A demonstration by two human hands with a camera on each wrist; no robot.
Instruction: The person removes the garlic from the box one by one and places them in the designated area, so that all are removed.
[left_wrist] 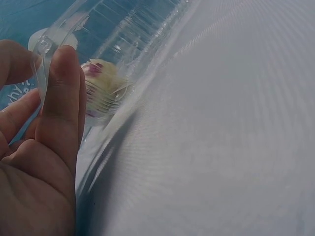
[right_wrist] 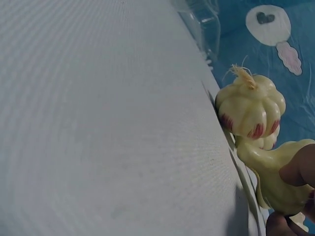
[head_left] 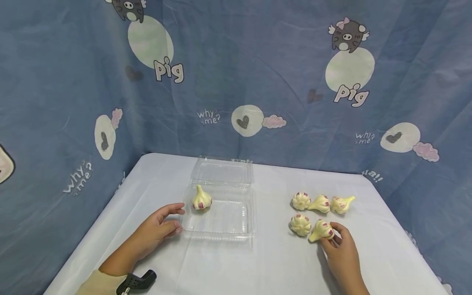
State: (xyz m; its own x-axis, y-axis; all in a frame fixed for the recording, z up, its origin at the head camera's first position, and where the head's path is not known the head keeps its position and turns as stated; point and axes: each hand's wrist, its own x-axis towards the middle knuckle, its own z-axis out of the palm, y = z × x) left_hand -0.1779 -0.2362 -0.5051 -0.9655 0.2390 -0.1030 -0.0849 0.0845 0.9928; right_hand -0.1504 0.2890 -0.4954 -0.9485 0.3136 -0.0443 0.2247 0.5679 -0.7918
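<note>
My left hand [head_left: 157, 228] is at the left side of an open clear plastic container [head_left: 225, 235]; the left wrist view shows its thumb and a finger pinching the rim [left_wrist: 42, 64]. One garlic bulb [head_left: 201, 199] sits in the container's upper left part, stem pointing away. At the right, my right hand [head_left: 341, 250] grips a garlic bulb [head_left: 321, 229] between thumb and fingers, its stem pointing left. Just left of it lies another garlic bulb [head_left: 300, 225], showing its root end [right_wrist: 246, 76] in the right wrist view.
Behind the gripped bulb, a row holds a left garlic bulb [head_left: 301, 201], a middle bulb [head_left: 320, 203] and a right bulb [head_left: 341, 204]. The container's lid [head_left: 223, 171] lies folded back. A white cloth [head_left: 273, 262] covers the table; a blue printed curtain [head_left: 221, 73] surrounds it.
</note>
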